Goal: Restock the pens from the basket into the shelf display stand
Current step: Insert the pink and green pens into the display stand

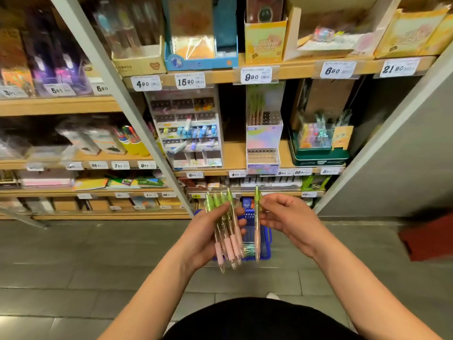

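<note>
The left hand (208, 231) is curling round a fan of green-capped, clear-barrelled pens with pink grips (226, 231), keeping stock ready. The right hand (286, 217) is pinching a single pen (257, 222) upright, probably for slotting. Below them the blue plastic basket (267, 241) is sitting on the floor. Beyond, the iridescent pastel holed display stand (263, 138) is standing above a shelf tag (237, 174) reading 490.

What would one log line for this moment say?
left hand: holds bunch of pens | right hand: pinches single pen | basket: on floor below hands | display stand: partly filled
</note>
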Demonstrator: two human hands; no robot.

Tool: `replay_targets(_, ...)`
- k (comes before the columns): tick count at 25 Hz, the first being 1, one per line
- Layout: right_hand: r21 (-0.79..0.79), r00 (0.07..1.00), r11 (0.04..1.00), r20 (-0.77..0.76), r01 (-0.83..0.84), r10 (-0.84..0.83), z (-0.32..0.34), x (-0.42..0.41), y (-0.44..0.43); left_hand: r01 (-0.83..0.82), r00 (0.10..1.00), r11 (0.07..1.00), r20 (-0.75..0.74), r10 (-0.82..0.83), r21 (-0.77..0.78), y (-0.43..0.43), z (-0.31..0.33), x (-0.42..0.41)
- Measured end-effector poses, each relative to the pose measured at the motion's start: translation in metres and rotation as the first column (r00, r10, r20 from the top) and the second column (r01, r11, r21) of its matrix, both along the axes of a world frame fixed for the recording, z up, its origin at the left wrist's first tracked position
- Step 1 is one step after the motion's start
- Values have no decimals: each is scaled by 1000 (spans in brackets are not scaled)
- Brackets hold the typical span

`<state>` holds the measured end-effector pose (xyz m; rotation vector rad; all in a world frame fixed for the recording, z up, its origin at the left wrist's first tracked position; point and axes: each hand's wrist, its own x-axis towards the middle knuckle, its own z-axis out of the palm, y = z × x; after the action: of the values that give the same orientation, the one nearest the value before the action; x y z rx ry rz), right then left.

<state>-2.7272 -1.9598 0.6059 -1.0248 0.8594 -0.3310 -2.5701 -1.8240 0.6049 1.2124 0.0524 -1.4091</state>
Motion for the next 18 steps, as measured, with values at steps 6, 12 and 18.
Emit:
replay_targets(6,63,999,997,2,43,-43,-9,-11,-61,-90,995,996,48,91,-14,-58,2,-23)
replay_targets(12,40,1000,999,1,-3,3,-8,15,-104,-59,990,998,131,58,4,-98,6,-6)
replay_targets(18,5,998,998,3,68,-68,-21,63,-130,16,983,999,184,-10,-28,-139,-14,51)
